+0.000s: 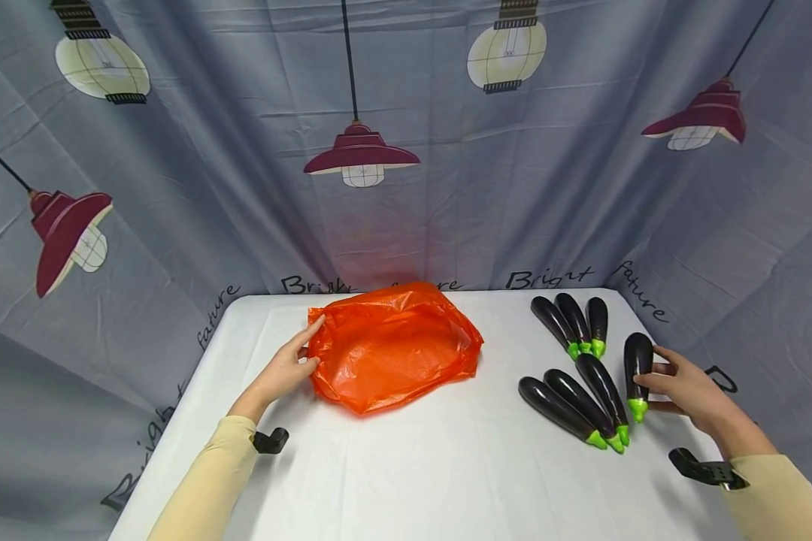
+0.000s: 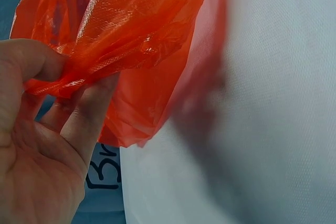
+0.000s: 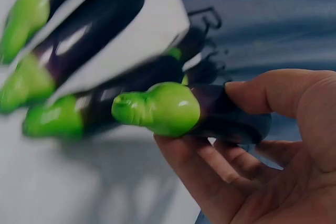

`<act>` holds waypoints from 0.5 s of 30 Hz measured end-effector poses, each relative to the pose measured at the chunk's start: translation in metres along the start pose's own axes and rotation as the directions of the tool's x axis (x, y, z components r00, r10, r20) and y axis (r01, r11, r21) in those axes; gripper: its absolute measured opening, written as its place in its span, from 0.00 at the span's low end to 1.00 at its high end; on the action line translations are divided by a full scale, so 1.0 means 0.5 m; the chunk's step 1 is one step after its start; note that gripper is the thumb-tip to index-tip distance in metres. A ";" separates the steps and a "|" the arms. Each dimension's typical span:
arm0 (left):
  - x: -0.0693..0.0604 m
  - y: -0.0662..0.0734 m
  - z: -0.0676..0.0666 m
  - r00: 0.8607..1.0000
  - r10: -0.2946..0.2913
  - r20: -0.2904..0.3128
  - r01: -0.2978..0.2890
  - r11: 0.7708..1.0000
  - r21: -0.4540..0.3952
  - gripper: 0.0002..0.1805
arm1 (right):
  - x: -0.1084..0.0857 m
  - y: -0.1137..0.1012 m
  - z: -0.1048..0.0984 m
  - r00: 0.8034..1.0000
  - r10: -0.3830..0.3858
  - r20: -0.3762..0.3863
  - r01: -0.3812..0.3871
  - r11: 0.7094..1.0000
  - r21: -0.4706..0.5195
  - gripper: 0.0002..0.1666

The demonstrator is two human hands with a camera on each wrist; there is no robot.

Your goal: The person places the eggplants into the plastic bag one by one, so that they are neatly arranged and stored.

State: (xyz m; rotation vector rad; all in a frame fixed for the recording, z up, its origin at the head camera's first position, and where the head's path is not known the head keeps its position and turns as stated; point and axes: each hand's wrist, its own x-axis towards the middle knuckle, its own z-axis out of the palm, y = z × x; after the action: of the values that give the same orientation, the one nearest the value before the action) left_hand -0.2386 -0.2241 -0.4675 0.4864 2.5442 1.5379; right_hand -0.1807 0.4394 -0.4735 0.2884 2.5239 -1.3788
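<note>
Held eggplant (image 3: 191,109) part-hidden, orange bag (image 2: 142,22) cropped

This looks like a small booth (image 1: 555,203) inside some room I cannot identify: grey curtains (image 1: 243,150) with printed lamps (image 1: 362,156) and words (image 1: 540,280) surround a white table (image 1: 406,481) on three sides.

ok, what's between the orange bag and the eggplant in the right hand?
Head view: white tabletop, then six loose eggplants in two groups of three.
</note>
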 end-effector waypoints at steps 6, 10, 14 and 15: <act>0.016 -0.046 0.004 1.000 -0.012 -0.007 0.012 1.000 0.001 0.43 | 0.004 -0.045 0.045 0.993 -0.119 0.024 0.114 0.983 0.143 0.62; 0.022 -0.069 0.003 1.000 -0.010 -0.002 0.010 1.000 -0.010 0.43 | 0.011 -0.075 0.078 0.973 -0.226 0.054 0.209 0.953 0.221 0.58; 0.023 -0.072 0.003 1.000 -0.013 0.001 0.013 1.000 -0.010 0.44 | 0.018 -0.106 0.110 0.952 -0.295 0.081 0.259 0.918 0.300 0.54; 0.023 -0.072 0.003 1.000 -0.015 0.000 0.015 1.000 -0.005 0.44 | 0.020 -0.115 0.118 0.949 -0.302 0.087 0.260 0.911 0.319 0.54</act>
State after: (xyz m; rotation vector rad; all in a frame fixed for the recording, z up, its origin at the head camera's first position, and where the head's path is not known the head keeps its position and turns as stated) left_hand -0.2564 -0.2344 -0.4991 0.4654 2.5379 1.5386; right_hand -0.1994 0.3595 -0.4615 -0.1210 2.3044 -1.8336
